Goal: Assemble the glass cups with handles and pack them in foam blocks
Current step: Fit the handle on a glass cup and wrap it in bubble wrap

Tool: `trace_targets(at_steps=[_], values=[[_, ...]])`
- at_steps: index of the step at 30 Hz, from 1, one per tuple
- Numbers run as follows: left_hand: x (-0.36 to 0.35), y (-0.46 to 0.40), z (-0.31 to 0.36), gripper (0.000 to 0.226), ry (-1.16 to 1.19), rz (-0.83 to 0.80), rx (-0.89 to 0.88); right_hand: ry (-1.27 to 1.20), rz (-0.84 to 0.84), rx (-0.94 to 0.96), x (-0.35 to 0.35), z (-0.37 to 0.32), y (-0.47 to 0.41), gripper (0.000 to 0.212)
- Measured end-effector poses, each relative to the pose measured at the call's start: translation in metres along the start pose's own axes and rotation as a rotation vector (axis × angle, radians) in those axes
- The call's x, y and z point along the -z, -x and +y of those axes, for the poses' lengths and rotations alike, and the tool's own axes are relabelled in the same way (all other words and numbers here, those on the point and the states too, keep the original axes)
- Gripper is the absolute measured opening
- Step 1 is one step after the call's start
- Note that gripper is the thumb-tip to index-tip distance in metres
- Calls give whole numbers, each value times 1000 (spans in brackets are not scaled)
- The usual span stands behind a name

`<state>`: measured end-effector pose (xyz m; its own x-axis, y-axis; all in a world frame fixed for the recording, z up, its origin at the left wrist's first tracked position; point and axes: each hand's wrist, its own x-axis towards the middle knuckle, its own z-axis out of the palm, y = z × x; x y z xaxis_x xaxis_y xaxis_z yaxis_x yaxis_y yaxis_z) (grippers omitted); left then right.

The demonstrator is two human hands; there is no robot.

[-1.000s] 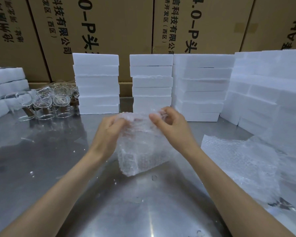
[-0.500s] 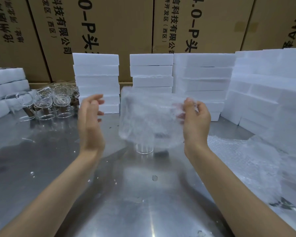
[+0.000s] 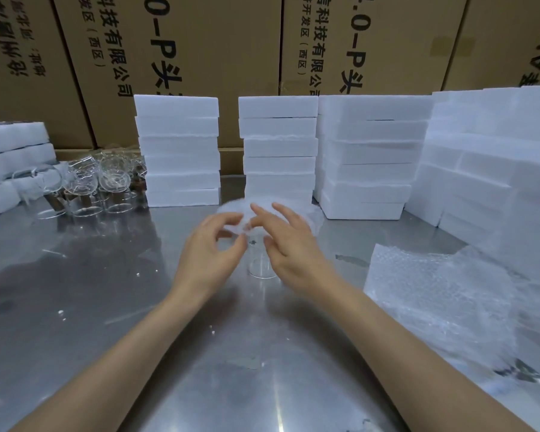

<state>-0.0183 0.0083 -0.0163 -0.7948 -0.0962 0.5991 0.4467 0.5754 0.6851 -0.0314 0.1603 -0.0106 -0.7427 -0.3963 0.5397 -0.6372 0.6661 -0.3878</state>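
A small clear glass cup (image 3: 260, 269) stands on the steel table (image 3: 106, 291) at the centre. A blurred bubble wrap sheet (image 3: 312, 221) hangs over its top, just beyond my fingers. My left hand (image 3: 209, 251) hovers to the left of the cup, fingers loosely curved, fingertips at the wrap's edge. My right hand (image 3: 290, 247) is to the right of the cup, fingers spread and reaching onto the wrap. Neither hand visibly grips anything. Several glass cups with brown handles (image 3: 81, 188) stand at the back left.
Stacks of white foam blocks (image 3: 178, 151) line the back, with more at the right (image 3: 496, 166) and left (image 3: 10, 151). A pile of bubble wrap (image 3: 443, 294) lies at the right. Cardboard boxes (image 3: 200, 42) form a wall behind.
The bubble wrap was lifted off the table and spread above the cup, then came down over it. Both hands moved from wide apart to close together over the cup.
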Motion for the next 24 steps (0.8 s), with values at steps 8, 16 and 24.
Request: trace_targets(at_steps=[8, 16, 24], values=[[15, -9, -14, 12, -82, 248, 79, -73, 466, -318, 16, 12, 0, 21], [24, -6, -30, 17, -406, 83, 25, -277, -87, -697, 12, 28, 2, 38], [17, -2, -22, 58, -491, -294, 95, -837, 165, -722, 23, 22, -3, 26]])
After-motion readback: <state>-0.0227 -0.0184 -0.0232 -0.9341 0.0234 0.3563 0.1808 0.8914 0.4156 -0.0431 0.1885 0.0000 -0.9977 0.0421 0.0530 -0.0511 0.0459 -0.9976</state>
